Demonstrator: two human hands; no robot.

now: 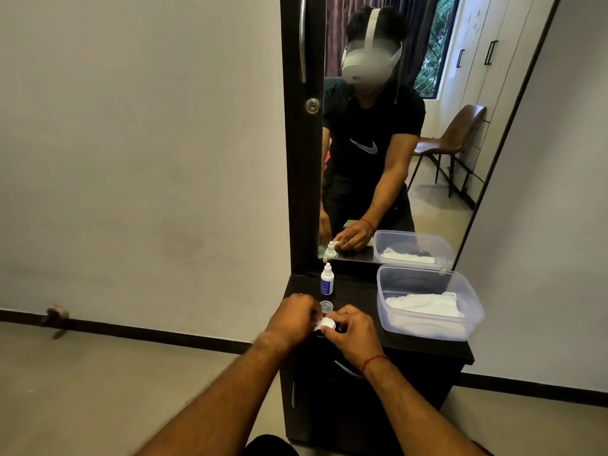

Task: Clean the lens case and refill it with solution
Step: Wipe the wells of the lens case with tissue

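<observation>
Pale walls are running down to a beige floor (98, 390) edged with a black skirting strip, and against them a dark table (437, 349) is standing with a tall mirror (477, 143) rising from its back edge. You are leaning over the front of the table, and both of your hands are working at its near left part. One lens case (327, 323), white and round-topped, is sitting between them just above the tabletop. Your left hand (292, 315) is curling its fingers onto the left side of the case, and your right hand (353, 334) is pinching the right side between thumb and fingers, so both are grasping it. Your own fingers are covering much of the case, and its full shape cannot be told. One red thread (373, 361) is circling your right wrist. One small clear cap (326, 305) is lying just behind the case. One solution bottle (327, 280), white with a blue label and a nozzle tip, is standing upright behind that cap, near the mirror. Well apart to the right, one open-topped clear plastic container (473, 324) is filling that side of the table, with one folded white cloth (424, 306) lying inside it. The mirror is doubling the bottle, the container and your hands, and is showing one brown chair (457, 133). One metal handle (302, 37) and one round lock (312, 105) are sitting on the dark panel left of the glass.
</observation>
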